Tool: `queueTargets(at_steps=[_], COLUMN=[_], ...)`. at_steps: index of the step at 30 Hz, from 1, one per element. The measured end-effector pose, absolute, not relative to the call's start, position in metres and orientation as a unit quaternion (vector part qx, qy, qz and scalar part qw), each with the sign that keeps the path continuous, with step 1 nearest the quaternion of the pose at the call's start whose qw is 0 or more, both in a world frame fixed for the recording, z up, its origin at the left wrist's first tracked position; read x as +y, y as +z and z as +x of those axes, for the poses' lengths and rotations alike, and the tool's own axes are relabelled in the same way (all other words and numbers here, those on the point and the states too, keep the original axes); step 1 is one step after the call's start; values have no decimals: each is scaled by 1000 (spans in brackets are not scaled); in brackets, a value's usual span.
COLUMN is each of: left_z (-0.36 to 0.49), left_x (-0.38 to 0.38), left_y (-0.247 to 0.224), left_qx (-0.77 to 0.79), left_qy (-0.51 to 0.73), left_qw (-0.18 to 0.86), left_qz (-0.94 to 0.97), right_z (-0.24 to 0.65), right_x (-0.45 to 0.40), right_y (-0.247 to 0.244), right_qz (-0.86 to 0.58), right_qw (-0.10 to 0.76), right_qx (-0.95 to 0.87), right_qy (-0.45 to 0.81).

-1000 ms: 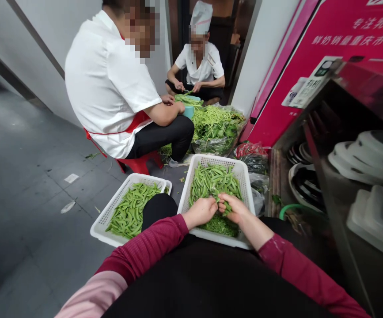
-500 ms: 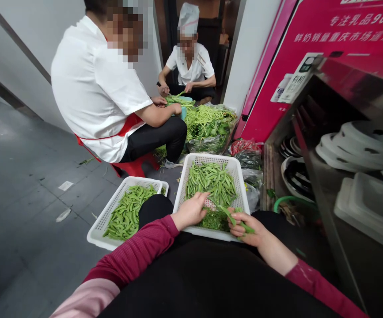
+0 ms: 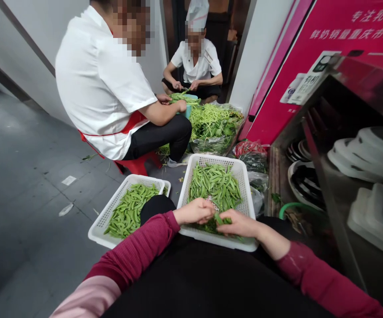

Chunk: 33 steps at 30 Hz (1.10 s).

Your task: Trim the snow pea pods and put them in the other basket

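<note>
A white perforated basket point(image 3: 249, 194) rests at my lap, with a heap of green pea pods point(image 3: 216, 183) at its far end and darker green trimmings point(image 3: 207, 226) near me. Above the trimmings my right hand point(image 3: 239, 223) is closed around pea pods point(image 3: 222, 219). My left hand point(image 3: 196, 211) is just left of it, its fingers pinched together close to the pods' ends; whatever sits between its fingertips is too small to make out. Beside my left knee, a second white basket point(image 3: 100, 229) holds more pea pods point(image 3: 131, 210).
Ahead, a person in white point(image 3: 101, 84) sits on a red stool point(image 3: 141, 162); another person in a tall hat point(image 3: 198, 62) squats beyond. Between us stands a large bag of greens point(image 3: 216, 126). A metal shelf point(image 3: 327, 194) with white dishes point(image 3: 370, 150) is close on my right.
My right hand has moved left and inward with the pods, close to my left hand. My left hand has shifted slightly down. The whole view has moved a little.
</note>
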<state>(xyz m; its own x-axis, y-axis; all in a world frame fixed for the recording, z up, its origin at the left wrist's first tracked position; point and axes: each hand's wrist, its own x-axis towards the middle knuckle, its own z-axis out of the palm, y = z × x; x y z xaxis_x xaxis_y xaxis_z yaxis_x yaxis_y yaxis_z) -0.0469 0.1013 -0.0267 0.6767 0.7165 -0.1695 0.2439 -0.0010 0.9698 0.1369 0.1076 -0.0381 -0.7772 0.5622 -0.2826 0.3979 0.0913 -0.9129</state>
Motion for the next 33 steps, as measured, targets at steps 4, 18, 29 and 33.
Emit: queueTargets(at_steps=[4,18,29,33], left_z=[-41,-45,-44,-49], left_x=[103,91,118,116], left_y=[-47,-86,-65,-51], left_qx=[456,468,540,462], left_qy=[319,41,322,312], left_qw=[635,361,627,677], left_qz=[536,805,460,481], right_z=[118,112,132,137], right_x=[106,252,198,158], right_y=[-63,-91,-71,-57], right_qz=[-419,-524,-464,-468], right_qw=[306,22,225,266], right_qx=[-603,-847,-821,-760], right_qy=[605,81,246,364])
